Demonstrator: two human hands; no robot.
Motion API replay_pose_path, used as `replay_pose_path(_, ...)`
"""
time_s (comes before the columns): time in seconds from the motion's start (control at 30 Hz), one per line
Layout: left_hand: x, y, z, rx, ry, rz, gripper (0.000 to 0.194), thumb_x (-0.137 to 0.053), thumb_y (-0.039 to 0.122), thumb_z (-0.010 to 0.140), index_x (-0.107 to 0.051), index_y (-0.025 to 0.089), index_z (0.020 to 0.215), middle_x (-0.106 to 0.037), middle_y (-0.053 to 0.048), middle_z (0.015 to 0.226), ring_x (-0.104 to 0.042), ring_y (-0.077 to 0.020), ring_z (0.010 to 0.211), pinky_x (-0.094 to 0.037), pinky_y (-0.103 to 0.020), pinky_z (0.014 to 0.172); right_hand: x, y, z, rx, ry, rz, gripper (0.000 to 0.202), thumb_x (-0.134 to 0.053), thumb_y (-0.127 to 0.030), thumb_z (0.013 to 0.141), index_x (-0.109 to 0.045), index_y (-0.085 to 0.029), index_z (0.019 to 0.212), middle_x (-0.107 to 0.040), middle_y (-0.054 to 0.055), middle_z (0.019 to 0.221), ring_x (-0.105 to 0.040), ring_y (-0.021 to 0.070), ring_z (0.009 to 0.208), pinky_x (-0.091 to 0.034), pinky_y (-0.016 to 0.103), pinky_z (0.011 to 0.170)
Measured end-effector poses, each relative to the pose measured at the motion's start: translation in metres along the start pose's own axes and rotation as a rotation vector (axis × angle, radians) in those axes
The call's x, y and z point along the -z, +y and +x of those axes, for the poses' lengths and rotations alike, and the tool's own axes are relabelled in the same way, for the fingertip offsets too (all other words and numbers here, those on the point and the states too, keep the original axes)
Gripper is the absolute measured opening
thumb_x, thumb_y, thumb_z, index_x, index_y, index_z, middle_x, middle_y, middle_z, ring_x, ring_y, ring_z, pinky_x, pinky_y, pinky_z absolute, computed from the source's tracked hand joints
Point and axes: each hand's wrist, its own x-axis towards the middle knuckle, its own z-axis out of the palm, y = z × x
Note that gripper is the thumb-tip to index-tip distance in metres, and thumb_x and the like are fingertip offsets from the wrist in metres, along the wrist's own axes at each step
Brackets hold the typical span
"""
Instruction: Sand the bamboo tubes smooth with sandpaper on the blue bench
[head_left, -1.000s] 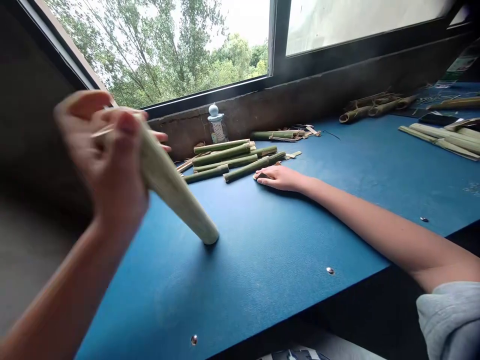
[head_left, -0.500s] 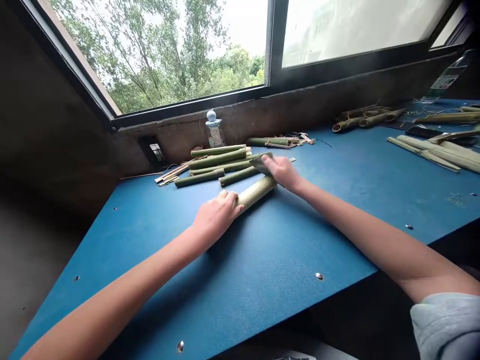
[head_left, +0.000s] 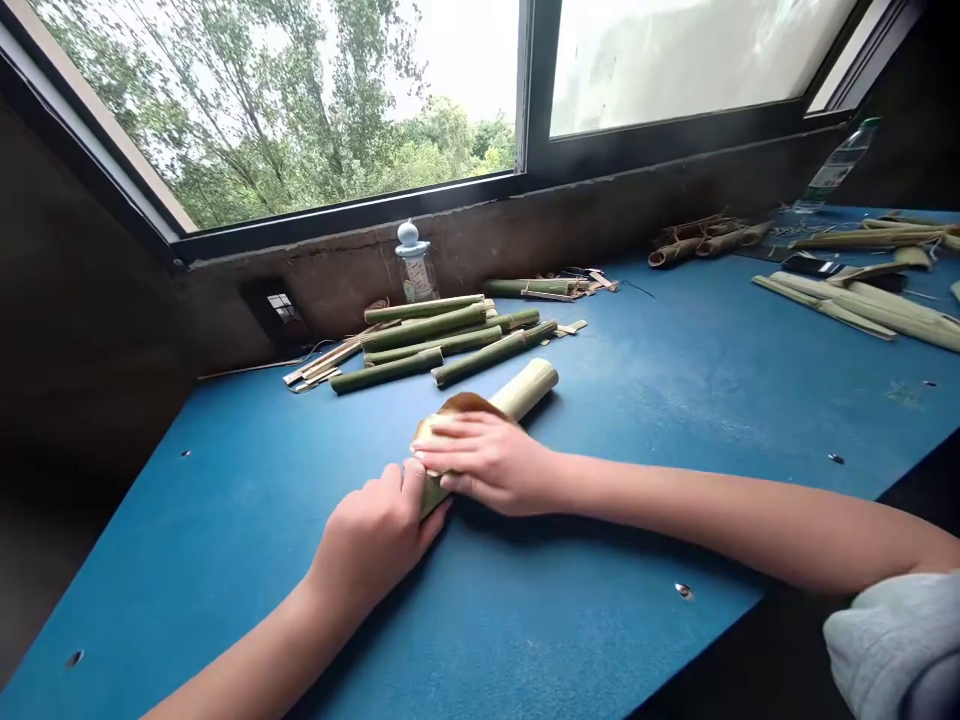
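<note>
A pale, peeled bamboo tube (head_left: 529, 388) lies slantwise on the blue table, its far end pointing up and to the right. My left hand (head_left: 375, 530) is closed around its near end. Over the tube's near half, my right hand (head_left: 495, 465) presses down a bent sheet of sandpaper (head_left: 471, 402), its fingers lying across the sheet close to my left thumb. The sheet's brown side curls up beyond the fingers. Both palms, and the part of the tube under the sheet, are hidden.
Several green bamboo lengths (head_left: 465, 345) lie just behind the tube, with thin bamboo strips (head_left: 326, 362) at their left. A jar with a blue lid (head_left: 416, 270) stands against the wall. Split bamboo pieces (head_left: 862, 305) and a plastic bottle (head_left: 836, 170) are at the right.
My right hand has moved with the sandpaper from the tube's far end down to its near half, beside my left hand. The view has shifted slightly.
</note>
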Motion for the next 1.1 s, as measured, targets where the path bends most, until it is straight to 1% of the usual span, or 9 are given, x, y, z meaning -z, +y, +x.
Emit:
replay_pose_path(0.1, -0.004, -0.008, 0.003, -0.007, 0.005, -0.042, 0.046, -0.033, 0.052, 0.097, -0.062, 0.017, 0.096, -0.066, -0.007, 0.076, -0.064, -0.0191, 0.062, -0.033, -0.029, 0.049, -0.002, 0.01, 0.007, 0.032, -0.034, 0.062, 0.038, -0.039, -0.032, 0.102, -0.062, -0.02, 0.13, -0.064, 0.005, 0.135, -0.053, 0.0201, 0.132, -0.04, 0.039, 0.111)
replay_pose_path(0.23, -0.008, -0.019, 0.005, -0.015, -0.028, -0.126, 0.044, -0.033, 0.054, 0.096, -0.057, 0.018, 0.088, -0.066, -0.006, 0.074, -0.062, -0.0181, 0.059, -0.031, -0.029, 0.048, 0.023, 0.068, -0.004, -0.326, 0.015, -0.096, 0.041, -0.036, -0.037, 0.102, -0.072, -0.02, 0.113, -0.074, 0.008, 0.115, -0.066, 0.0235, 0.113, -0.047, 0.041, 0.1)
replay_pose_path(0.3, -0.01, -0.02, 0.006, -0.02, -0.023, -0.157, 0.043, -0.033, 0.054, 0.096, -0.056, 0.019, 0.089, -0.067, -0.005, 0.075, -0.062, -0.0184, 0.061, -0.032, -0.029, 0.049, 0.03, 0.077, -0.009, -0.43, 0.002, -0.159, 0.043, -0.035, -0.038, 0.102, -0.073, -0.021, 0.113, -0.073, 0.008, 0.116, -0.065, 0.0253, 0.116, -0.044, 0.044, 0.101)
replay_pose_path(0.37, -0.012, -0.02, 0.006, -0.029, -0.018, -0.186, 0.042, -0.033, 0.055, 0.096, -0.055, 0.019, 0.089, -0.067, -0.006, 0.077, -0.064, -0.0192, 0.064, -0.033, -0.029, 0.052, 0.027, 0.062, -0.009, -0.394, -0.033, -0.111, 0.042, -0.034, -0.038, 0.103, -0.07, -0.023, 0.119, -0.071, 0.006, 0.123, -0.061, 0.0242, 0.122, -0.041, 0.044, 0.106)
replay_pose_path(0.5, -0.012, -0.017, 0.004, -0.043, -0.005, -0.22, 0.04, -0.035, 0.053, 0.095, -0.054, 0.019, 0.092, -0.068, -0.007, 0.083, -0.066, -0.0213, 0.072, -0.037, -0.03, 0.056, 0.006, 0.002, 0.001, -0.079, -0.139, 0.083, 0.043, -0.034, -0.037, 0.104, -0.054, -0.025, 0.14, -0.057, 0.002, 0.142, -0.046, 0.02, 0.138, -0.033, 0.042, 0.115)
replay_pose_path(0.6, -0.011, -0.017, 0.003, -0.042, 0.004, -0.231, 0.036, -0.036, 0.051, 0.095, -0.053, 0.019, 0.091, -0.068, -0.006, 0.083, -0.066, -0.0207, 0.072, -0.038, -0.029, 0.057, 0.003, -0.002, 0.001, 0.025, -0.158, 0.074, 0.044, -0.035, -0.037, 0.104, -0.049, -0.023, 0.143, -0.053, 0.003, 0.147, -0.039, 0.0202, 0.143, -0.029, 0.042, 0.118)
replay_pose_path(0.77, -0.014, -0.02, 0.005, -0.054, 0.039, -0.242, 0.034, -0.038, 0.051, 0.095, -0.051, 0.02, 0.086, -0.065, -0.002, 0.074, -0.061, -0.0167, 0.06, -0.035, -0.028, 0.052, 0.03, 0.075, -0.019, -0.522, 0.073, -0.084, 0.051, -0.032, -0.046, 0.102, -0.072, -0.016, 0.109, -0.074, 0.01, 0.109, -0.067, 0.025, 0.107, -0.048, 0.039, 0.098)
replay_pose_path(0.87, -0.018, -0.021, 0.006, -0.09, 0.083, -0.228, 0.034, -0.039, 0.05, 0.094, -0.052, 0.02, 0.084, -0.064, -0.002, 0.073, -0.06, -0.0181, 0.059, -0.034, -0.03, 0.051, 0.035, 0.086, -0.022, -0.688, 0.181, -0.147, 0.061, -0.025, -0.05, 0.103, -0.073, -0.013, 0.104, -0.075, 0.013, 0.1, -0.068, 0.0276, 0.1, -0.05, 0.041, 0.091)
replay_pose_path(1.1, -0.019, -0.019, 0.002, -0.192, 0.261, -0.174, 0.031, -0.042, 0.042, 0.094, -0.056, 0.016, 0.097, -0.066, -0.007, 0.084, -0.063, -0.0227, 0.067, -0.044, -0.034, 0.058, 0.003, -0.01, 0.003, -0.098, -0.097, 0.209, 0.041, -0.032, -0.036, 0.105, -0.059, -0.024, 0.133, -0.062, 0.002, 0.138, -0.049, 0.0176, 0.135, -0.033, 0.04, 0.117)
